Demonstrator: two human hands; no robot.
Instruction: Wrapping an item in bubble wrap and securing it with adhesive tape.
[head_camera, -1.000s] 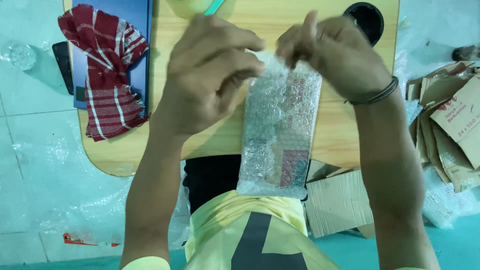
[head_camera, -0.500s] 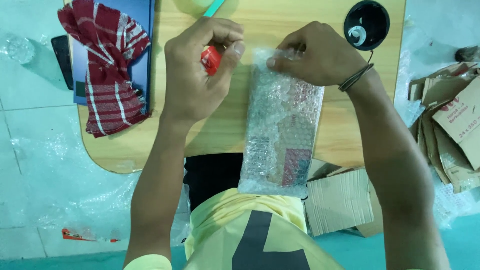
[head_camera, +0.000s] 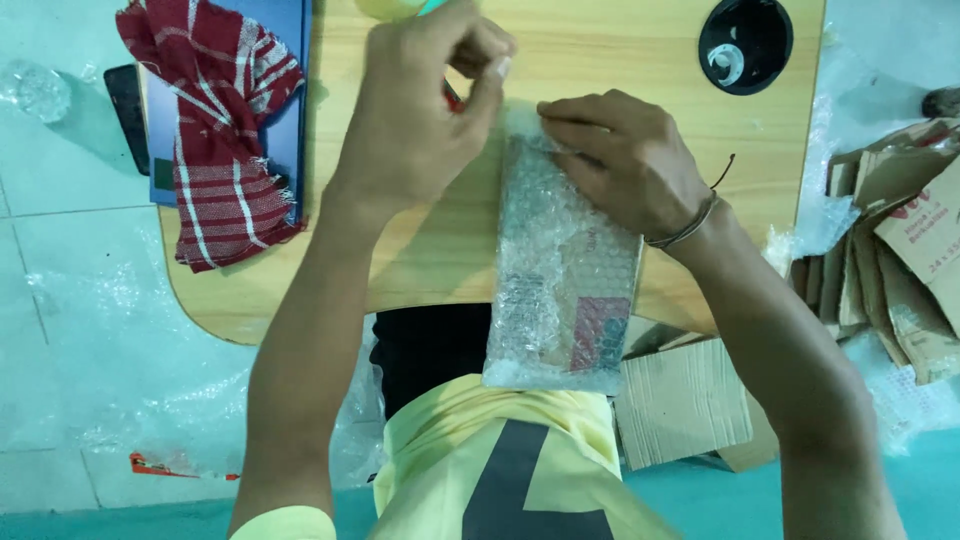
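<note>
A long package wrapped in bubble wrap (head_camera: 565, 290) lies on the wooden table (head_camera: 420, 250), its near end hanging over the table's edge toward my lap. My right hand (head_camera: 625, 160) rests on the far end of the package, fingers pressing the wrap's top edge down. Just left of that end, my left hand (head_camera: 420, 110) is raised and curled around a small red object (head_camera: 452, 97), of which only a sliver shows. Thumb and forefinger of this hand pinch together close to the package's top corner.
A red-and-white checked cloth (head_camera: 220, 130) lies over a blue flat thing (head_camera: 297, 60) at the table's left. A black round object (head_camera: 745, 45) sits at the far right. Cardboard pieces (head_camera: 900, 240) pile up on the right, corrugated sheets (head_camera: 680, 400) by my lap.
My left hand has lifted away from the package's top and turned, hiding most of the red object. My right hand has flattened onto the package's far end.
</note>
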